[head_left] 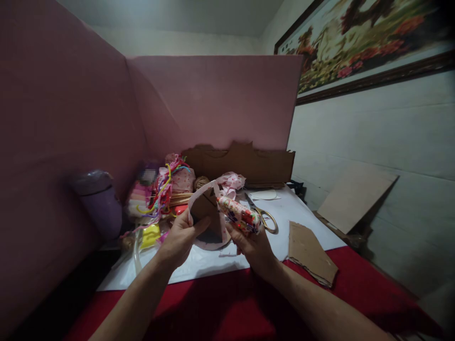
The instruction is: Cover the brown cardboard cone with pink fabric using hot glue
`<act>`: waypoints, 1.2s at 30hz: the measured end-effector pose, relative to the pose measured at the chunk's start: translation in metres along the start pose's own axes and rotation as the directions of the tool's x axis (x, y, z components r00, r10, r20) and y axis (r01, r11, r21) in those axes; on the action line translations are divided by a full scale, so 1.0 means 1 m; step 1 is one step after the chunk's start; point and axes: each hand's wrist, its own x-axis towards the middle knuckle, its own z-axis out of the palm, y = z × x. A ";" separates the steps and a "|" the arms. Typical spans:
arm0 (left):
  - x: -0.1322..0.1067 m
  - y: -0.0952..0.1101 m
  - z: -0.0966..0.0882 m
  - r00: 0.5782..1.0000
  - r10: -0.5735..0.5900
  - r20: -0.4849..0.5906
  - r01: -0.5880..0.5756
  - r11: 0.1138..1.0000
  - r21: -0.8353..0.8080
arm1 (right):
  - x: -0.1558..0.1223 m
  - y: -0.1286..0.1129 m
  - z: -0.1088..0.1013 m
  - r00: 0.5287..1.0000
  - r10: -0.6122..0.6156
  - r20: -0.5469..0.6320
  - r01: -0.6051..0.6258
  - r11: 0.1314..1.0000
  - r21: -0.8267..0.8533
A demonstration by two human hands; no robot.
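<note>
Red-clothed surface [366,289] w/ a white sheet [298,203] on it, pink boards [213,99] behind. Your L hand [179,241] has its grip on a pink-edged cardboard piece [206,206], held up over the sheet, thumb on its inner face. Your R hand [254,246] grasps a floral tool [240,213], tip near the piece's R edge. Scissors [262,211] lie just beyond your R hand, cardboard scraps [311,251] off to R, colorful pipe cleaners [163,189] etc. piled L.

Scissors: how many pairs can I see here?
1: the gold-handled scissors lie on the white sheet, just beyond the right hand. More may be hidden.
</note>
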 end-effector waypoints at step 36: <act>0.001 0.004 0.000 0.998 0.015 -0.059 -0.018 0.999 -0.047 | 0.000 -0.002 0.000 0.999 -0.001 0.049 0.004 0.997 -0.076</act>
